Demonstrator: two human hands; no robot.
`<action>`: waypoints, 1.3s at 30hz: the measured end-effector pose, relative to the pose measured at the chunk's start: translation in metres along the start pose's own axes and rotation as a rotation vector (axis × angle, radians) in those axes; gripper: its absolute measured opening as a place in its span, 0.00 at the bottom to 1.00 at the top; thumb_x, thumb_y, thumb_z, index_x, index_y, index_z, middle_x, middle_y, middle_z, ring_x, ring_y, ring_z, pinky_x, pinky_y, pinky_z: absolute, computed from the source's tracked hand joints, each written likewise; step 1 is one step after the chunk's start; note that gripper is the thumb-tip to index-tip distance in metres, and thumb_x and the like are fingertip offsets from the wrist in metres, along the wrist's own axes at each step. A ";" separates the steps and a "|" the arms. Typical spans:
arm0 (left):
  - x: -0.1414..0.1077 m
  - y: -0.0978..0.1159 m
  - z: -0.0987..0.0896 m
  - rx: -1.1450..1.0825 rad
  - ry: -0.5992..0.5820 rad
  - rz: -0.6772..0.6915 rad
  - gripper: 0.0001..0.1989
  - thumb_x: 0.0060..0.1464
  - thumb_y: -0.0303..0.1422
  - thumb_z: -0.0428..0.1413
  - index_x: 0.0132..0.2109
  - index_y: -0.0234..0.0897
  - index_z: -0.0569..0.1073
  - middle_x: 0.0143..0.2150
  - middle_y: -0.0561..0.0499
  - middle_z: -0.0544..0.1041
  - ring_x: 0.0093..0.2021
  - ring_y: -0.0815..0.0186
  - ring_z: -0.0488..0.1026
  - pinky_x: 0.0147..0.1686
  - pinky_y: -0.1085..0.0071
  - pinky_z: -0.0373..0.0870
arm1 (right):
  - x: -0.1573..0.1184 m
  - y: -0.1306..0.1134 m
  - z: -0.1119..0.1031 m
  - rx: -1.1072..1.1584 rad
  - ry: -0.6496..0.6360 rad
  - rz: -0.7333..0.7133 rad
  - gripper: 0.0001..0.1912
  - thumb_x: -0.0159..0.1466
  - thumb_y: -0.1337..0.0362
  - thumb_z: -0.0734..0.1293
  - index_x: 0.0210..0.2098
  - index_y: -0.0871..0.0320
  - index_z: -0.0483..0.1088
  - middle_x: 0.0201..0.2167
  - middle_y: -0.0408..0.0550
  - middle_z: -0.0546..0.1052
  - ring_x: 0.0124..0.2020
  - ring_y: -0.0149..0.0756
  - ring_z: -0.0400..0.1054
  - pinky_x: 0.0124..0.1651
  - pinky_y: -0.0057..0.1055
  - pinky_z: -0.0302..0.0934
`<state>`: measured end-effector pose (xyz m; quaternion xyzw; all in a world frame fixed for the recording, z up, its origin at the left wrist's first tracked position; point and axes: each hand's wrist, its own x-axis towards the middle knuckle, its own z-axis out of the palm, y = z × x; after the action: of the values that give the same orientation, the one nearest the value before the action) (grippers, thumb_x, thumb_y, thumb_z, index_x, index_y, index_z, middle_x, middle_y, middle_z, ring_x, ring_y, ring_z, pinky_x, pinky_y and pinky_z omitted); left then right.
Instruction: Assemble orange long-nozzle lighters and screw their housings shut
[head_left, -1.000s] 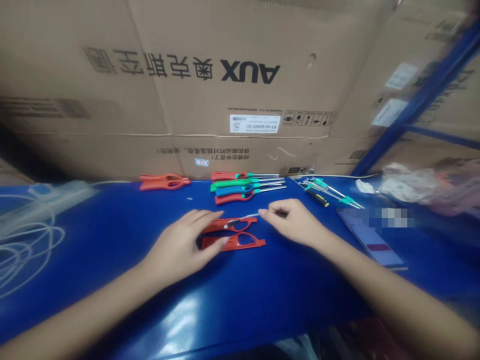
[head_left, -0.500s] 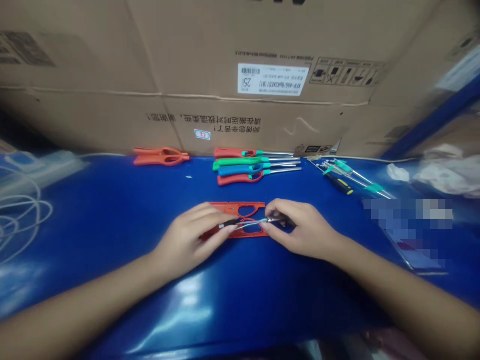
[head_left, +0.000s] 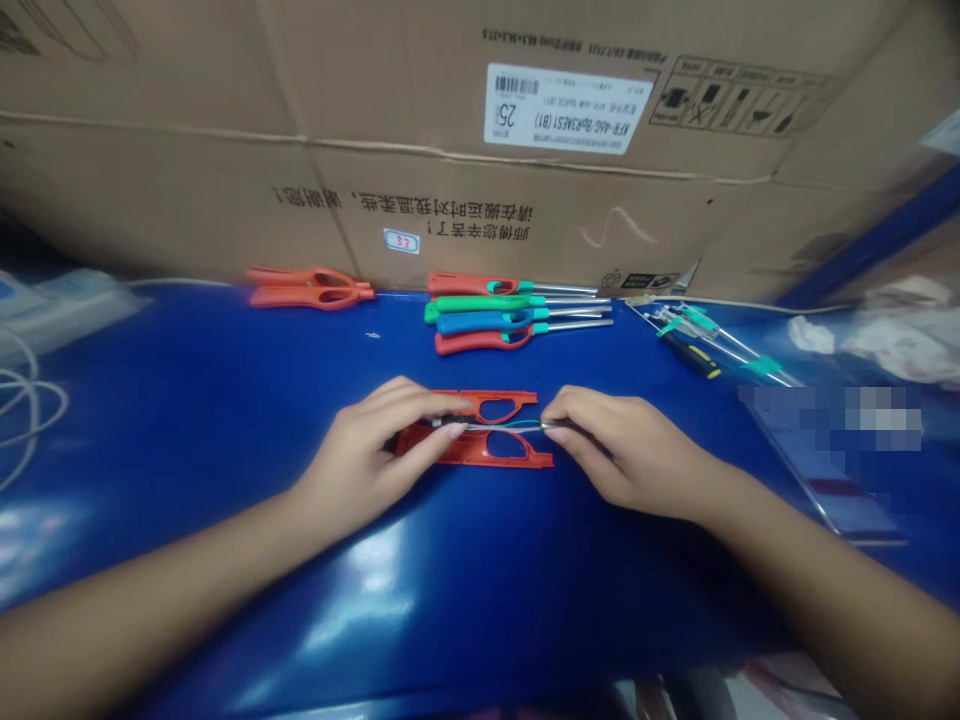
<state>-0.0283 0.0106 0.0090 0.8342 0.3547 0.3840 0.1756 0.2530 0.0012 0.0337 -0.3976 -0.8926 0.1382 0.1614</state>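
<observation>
Two orange handle halves, the far one (head_left: 499, 404) and the near one (head_left: 517, 450), lie side by side on the blue table (head_left: 480, 590). Over their left part, my left hand (head_left: 390, 430) pinches a small black part (head_left: 454, 420). Thin wires (head_left: 506, 427) stretch from that part toward the right, above the halves. My right hand (head_left: 630, 445) is closed on the wires' right end, just right of the halves. A small metallic bit shows at its fingertips; the rest is hidden by the fingers.
Assembled lighters (head_left: 480, 322) in red, green and blue lie near the cardboard box (head_left: 420, 100). More orange halves (head_left: 307, 290) are at back left. Back right are metal tubes (head_left: 735, 350), a screwdriver (head_left: 691, 356) and crumpled tissue (head_left: 900, 335). A white cable (head_left: 30, 400) lies left.
My hands have drawn slightly apart, with the wires now straighter between them. The near orange half now sticks out further right than the far one. The camera view has shifted a little.
</observation>
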 end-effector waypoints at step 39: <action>-0.001 -0.008 0.003 0.055 -0.137 0.136 0.07 0.64 0.30 0.58 0.45 0.39 0.81 0.41 0.48 0.81 0.42 0.63 0.76 0.44 0.65 0.72 | -0.009 -0.002 -0.012 -0.207 -0.218 -0.085 0.14 0.73 0.61 0.60 0.46 0.53 0.77 0.41 0.46 0.76 0.33 0.32 0.69 0.33 0.31 0.57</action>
<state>-0.0301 0.0156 0.0021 0.8851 0.2951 0.3272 0.1500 0.2623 -0.0052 0.0437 -0.3564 -0.9304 0.0807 0.0274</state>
